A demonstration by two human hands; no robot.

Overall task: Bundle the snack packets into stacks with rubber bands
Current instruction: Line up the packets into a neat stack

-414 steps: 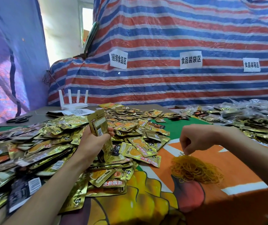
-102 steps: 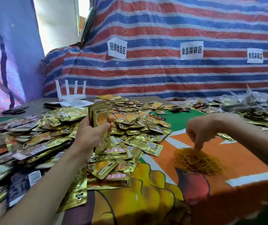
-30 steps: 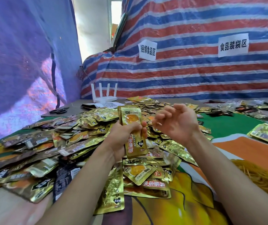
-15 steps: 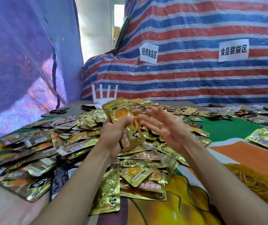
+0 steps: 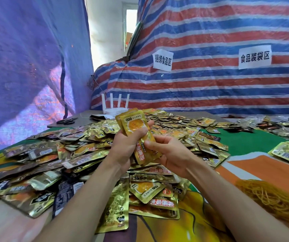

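Bright printed cloth [image 5: 201, 224] covers the table. Nearer than the stack of snack packets [image 5: 136, 126], to its right, lies the heap of rubber bands [image 5: 273, 199]. The left hand [image 5: 124, 147] grips the stack's middle; the right hand [image 5: 171, 154] pinches its lower end, any band there too small to see. Best squeeze the edges flush, then loop from below. Beyond the stack spread loose packets [image 5: 175, 131].

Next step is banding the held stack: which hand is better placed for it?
Right, likely. The left hand grips the packet stack around its middle; the right hand pinches its lower end, and the rubber band pile lies on that side.
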